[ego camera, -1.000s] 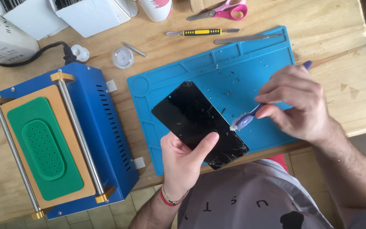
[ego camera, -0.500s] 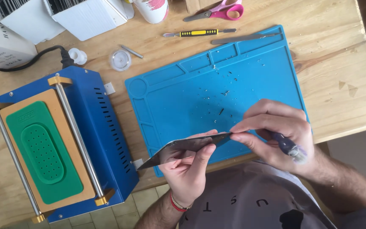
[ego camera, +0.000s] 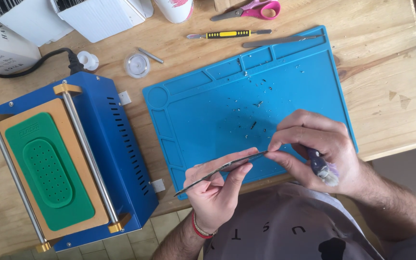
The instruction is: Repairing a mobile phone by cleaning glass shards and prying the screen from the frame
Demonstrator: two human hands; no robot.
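A thin black phone screen panel (ego camera: 217, 169) is held edge-on above the near edge of the blue work mat (ego camera: 203, 115). My left hand (ego camera: 217, 190) grips the panel from below, fingers along its length. My right hand (ego camera: 314, 151) pinches the panel's right end with thumb and forefinger. A small purple-handled brush (ego camera: 324, 168) is tucked in the same hand's palm, bristles pointing toward me. Small dark glass bits (ego camera: 258, 103) lie scattered on the mat's middle.
A blue machine with a green pad (ego camera: 49, 168) and steel rails sits at the left. Behind the mat lie a yellow-black tool (ego camera: 225, 34), a metal spudger (ego camera: 278, 41), pink scissors (ego camera: 261, 8), a clear round dish (ego camera: 136, 65) and white boxes (ego camera: 97, 17).
The panel, lying flat and face-up a second ago, has been tilted up edge-on. My right hand stopped brushing, tucked the brush away and took hold of the panel's end.
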